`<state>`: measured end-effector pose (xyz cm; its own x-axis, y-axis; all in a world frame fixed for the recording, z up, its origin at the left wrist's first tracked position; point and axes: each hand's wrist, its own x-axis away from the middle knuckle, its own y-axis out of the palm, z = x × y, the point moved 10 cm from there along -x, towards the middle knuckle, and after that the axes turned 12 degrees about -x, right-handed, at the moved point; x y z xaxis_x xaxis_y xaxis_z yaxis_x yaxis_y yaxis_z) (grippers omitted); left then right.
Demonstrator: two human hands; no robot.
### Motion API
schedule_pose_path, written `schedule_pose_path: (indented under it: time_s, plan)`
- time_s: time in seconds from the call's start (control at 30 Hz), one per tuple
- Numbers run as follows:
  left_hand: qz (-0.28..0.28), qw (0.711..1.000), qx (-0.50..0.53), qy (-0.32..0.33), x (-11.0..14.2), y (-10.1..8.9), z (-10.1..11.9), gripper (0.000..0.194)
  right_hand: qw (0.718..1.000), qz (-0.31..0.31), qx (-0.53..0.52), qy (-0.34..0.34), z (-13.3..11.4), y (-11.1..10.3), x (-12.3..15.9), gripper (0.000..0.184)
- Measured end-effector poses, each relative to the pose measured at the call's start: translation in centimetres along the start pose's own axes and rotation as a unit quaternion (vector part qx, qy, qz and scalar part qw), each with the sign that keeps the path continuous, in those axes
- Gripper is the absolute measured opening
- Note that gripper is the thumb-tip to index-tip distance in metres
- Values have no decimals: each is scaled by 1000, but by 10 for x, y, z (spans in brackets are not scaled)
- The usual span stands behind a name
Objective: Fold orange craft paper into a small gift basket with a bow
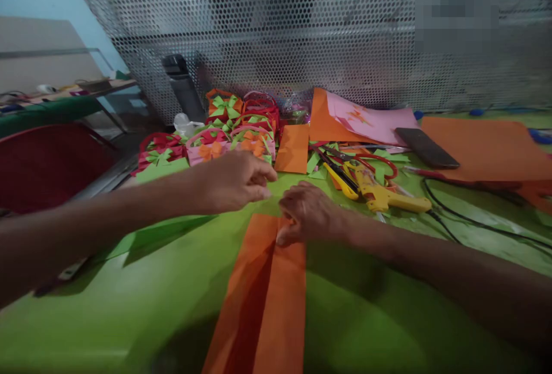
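Note:
A long strip of orange paper [282, 305] lies lengthwise before me on the green table [172, 293]. Its right side is folded over, and a dark shadowed gap runs along the fold. My right hand [308, 213] is closed on the strip's far end, with thumb and curled fingers pressed at the fold. My left hand [235, 181] hovers to the left of it, just beyond the strip. Its fingers are loosely bent, thumb a little apart from them, and nothing shows between them. Small paper bags with bows [211, 150] stand behind the left hand.
At the right lie a yellow glue gun [390, 197] with a black cord, a yellow cutter [345, 181], red-handled scissors [383, 161] and a phone [426, 147]. Orange sheets [478, 147] and a pink sheet [383, 124] lie farther back. A dark bottle [185, 89] stands against the perforated metal panel [267, 23].

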<state>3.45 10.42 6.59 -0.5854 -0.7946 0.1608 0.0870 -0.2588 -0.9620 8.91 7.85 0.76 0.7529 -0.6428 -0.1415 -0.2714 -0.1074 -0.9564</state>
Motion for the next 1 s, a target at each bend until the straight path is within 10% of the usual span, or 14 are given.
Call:
schedule_pose_path:
  time_s: [0.3,0.6,1.0]
  plan:
    - [11,997,-39,69,-30,72,7,8,977,86,133,-147,-24,-10,5,51]
    - [73,996,36,40,-12,67,-4,12,987,46,-108,113,17,-32,9,17]
    - [111,987,88,80,-7,65,-1,22,953,-215,-186,-102,-108,6,34,10]
